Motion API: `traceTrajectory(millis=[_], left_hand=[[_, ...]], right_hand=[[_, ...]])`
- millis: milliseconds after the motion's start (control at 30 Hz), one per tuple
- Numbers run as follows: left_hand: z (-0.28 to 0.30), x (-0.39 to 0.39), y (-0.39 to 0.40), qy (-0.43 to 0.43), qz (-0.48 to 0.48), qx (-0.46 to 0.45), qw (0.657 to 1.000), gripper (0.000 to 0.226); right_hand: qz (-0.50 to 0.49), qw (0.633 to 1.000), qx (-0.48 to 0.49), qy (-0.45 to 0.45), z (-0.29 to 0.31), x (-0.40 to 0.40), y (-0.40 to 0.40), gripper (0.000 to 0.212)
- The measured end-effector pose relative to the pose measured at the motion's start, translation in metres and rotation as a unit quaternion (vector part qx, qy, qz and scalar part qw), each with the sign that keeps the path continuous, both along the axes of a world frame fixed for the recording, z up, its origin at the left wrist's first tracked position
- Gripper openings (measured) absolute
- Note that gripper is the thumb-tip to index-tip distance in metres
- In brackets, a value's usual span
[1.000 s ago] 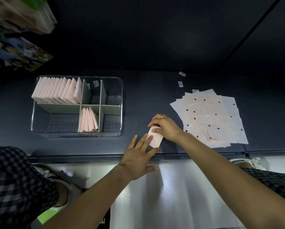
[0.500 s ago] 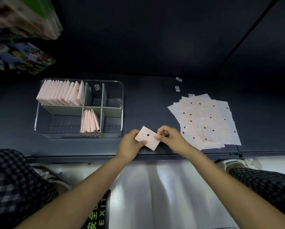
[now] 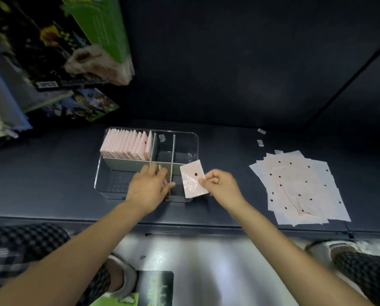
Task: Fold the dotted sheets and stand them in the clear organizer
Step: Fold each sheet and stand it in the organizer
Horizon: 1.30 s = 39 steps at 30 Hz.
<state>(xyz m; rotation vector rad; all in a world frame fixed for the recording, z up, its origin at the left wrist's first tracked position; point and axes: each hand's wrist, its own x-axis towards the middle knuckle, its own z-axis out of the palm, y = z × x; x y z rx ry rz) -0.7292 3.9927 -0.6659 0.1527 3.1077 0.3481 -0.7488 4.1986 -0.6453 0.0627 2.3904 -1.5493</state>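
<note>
Folded dotted sheet (image 3: 193,181), judged thin, light and limp, is pinched at its right edge by right hand (image 3: 221,184) over clear organizer (image 3: 101,180); left hand (image 3: 149,184), fingers extended, rests in the front compartment.

left hand (image 3: 148,186): fingers straight, reaching forward and down | right hand (image 3: 220,184): thumb and fingers pinched, raised

pale pink sheets (image 3: 299,186) with dark red dots, grey-green dividers (image 3: 127,163)

Pale pink folded sheet (image 3: 192,179) with one dark dot, upright-tilted over clear organizer (image 3: 185,138).
</note>
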Motion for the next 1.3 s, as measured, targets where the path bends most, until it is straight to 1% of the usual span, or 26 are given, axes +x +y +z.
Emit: traceTrajectory(millis=[33, 100, 267, 367, 500, 667, 733, 800, 900, 1000, 1067, 1133, 1200, 1267, 1300], left_hand=[[-0.005, 0.002, -0.005, -0.009, -0.011, -0.042, 0.999, 0.042], [-0.013, 0.001, -0.011, -0.020, -0.030, -0.088, 0.995, 0.046], [-0.018, -0.005, -0.013, -0.036, -0.073, -0.133, 0.988, 0.051], [-0.021, -0.007, -0.018, -0.034, -0.101, -0.144, 0.984, 0.059], [-0.019, -0.007, -0.031, -0.009, -0.117, -0.150, 0.982, 0.068], [-0.024, -0.002, -0.039, -0.019, -0.110, -0.137, 0.984, 0.062], [-0.025, -0.001, -0.041, -0.012, -0.110, -0.126, 0.986, 0.062], [-0.024, 0.000, -0.043, -0.004, -0.108, -0.109, 0.988, 0.061], [-0.024, 0.003, -0.042, -0.006, -0.103, -0.081, 0.991, 0.057], [-0.021, 0.005, -0.042, -0.010, -0.085, 0.004, 0.996, 0.049], [-0.018, 0.007, -0.042, -0.003, -0.074, 0.048, 0.996, 0.046], [-0.017, 0.011, -0.041, 0.011, -0.071, 0.058, 0.996, 0.045], [-0.016, 0.016, -0.039, 0.023, -0.072, 0.055, 0.996, 0.043], [-0.015, 0.018, -0.037, 0.025, -0.075, 0.039, 0.996, 0.044], [-0.015, 0.018, -0.037, 0.021, -0.076, 0.027, 0.997, 0.046]], right_hand=[[-0.007, 1.000, -0.006, -0.008, 0.000, 0.001, -0.006, 0.017], [-0.011, 1.000, -0.004, -0.013, -0.002, 0.002, -0.015, 0.016], [-0.033, 0.999, 0.028, -0.012, -0.006, 0.001, -0.033, 0.019], [-0.037, 0.997, 0.073, 0.011, -0.005, -0.006, -0.046, 0.019], [0.012, 0.984, 0.166, 0.056, -0.003, -0.014, -0.068, 0.020], [0.062, 0.948, 0.292, 0.108, -0.003, -0.016, -0.095, 0.006], [0.084, 0.930, 0.338, 0.121, -0.004, -0.017, -0.102, 0.010], [0.094, 0.922, 0.358, 0.110, -0.006, -0.018, -0.107, 0.014], [0.099, 0.925, 0.360, 0.067, -0.011, -0.018, -0.114, 0.017], [0.095, 0.933, 0.344, 0.039, -0.016, -0.016, -0.118, 0.027], [0.095, 0.936, 0.338, 0.036, -0.017, -0.014, -0.120, 0.025], [0.078, 0.942, 0.327, 0.028, -0.019, -0.014, -0.119, 0.022], [0.063, 0.954, 0.293, 0.021, -0.020, -0.014, -0.115, 0.029], [0.094, 0.966, 0.242, 0.021, -0.021, -0.012, -0.108, 0.031], [0.112, 0.970, 0.214, 0.026, -0.020, -0.010, -0.103, 0.027]])
